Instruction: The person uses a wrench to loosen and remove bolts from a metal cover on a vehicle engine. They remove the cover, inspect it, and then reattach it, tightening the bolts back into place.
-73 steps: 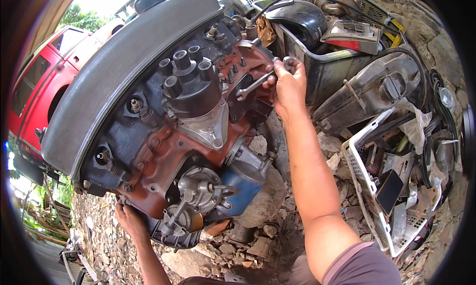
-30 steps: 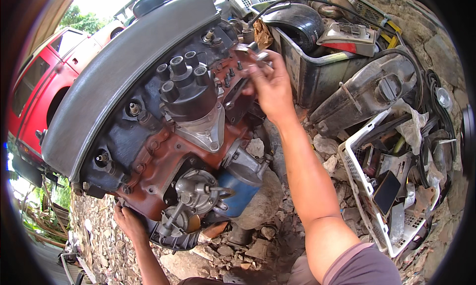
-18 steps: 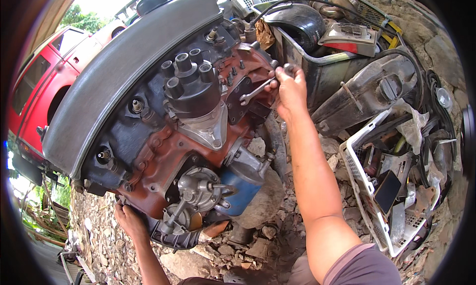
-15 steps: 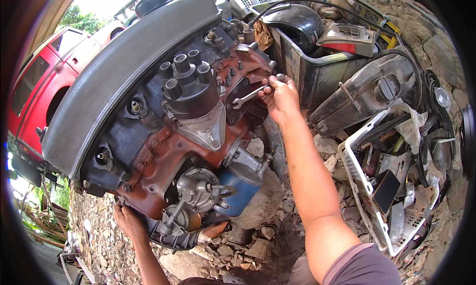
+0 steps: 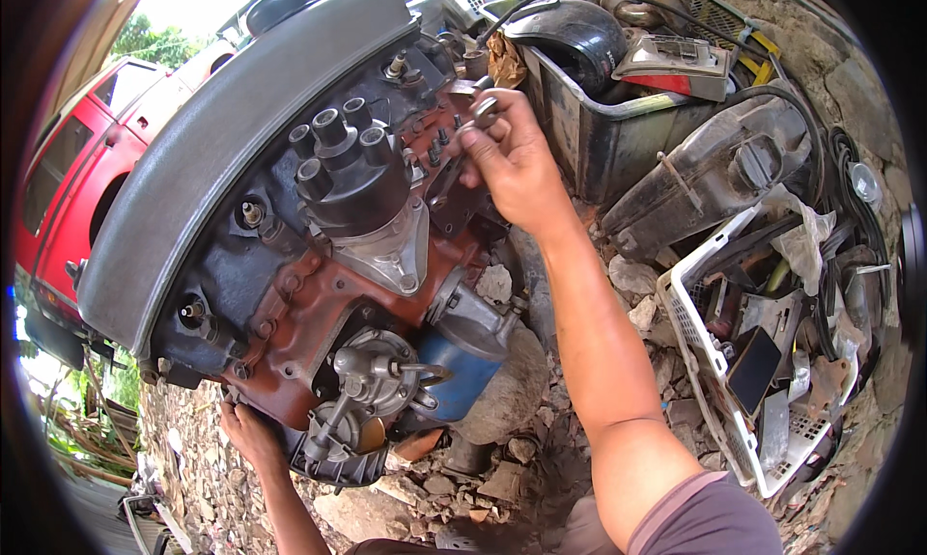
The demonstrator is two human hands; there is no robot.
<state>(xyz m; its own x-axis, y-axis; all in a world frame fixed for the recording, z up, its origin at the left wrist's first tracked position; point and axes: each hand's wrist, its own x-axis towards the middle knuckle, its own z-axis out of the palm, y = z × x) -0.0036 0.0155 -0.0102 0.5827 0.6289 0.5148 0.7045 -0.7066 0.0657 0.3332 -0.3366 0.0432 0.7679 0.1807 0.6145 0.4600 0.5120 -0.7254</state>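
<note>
The right hand (image 5: 517, 159) has swung its wrench (image 5: 480, 111) up from a moment ago, fingers clamped round it, atop the rusty engine block (image 5: 319, 294). The left hand (image 5: 249, 434) still grips the engine's underside.

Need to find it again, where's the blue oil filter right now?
Head view, lower centre: the blue oil filter sits under the engine, right of the left hand.

Daylight, bright and even; sky (image 5: 198, 0) at upper left blown out white. Soft shadows under engine (image 5: 319, 265). Sharp centre; strong fisheye bending, black corners.
</note>
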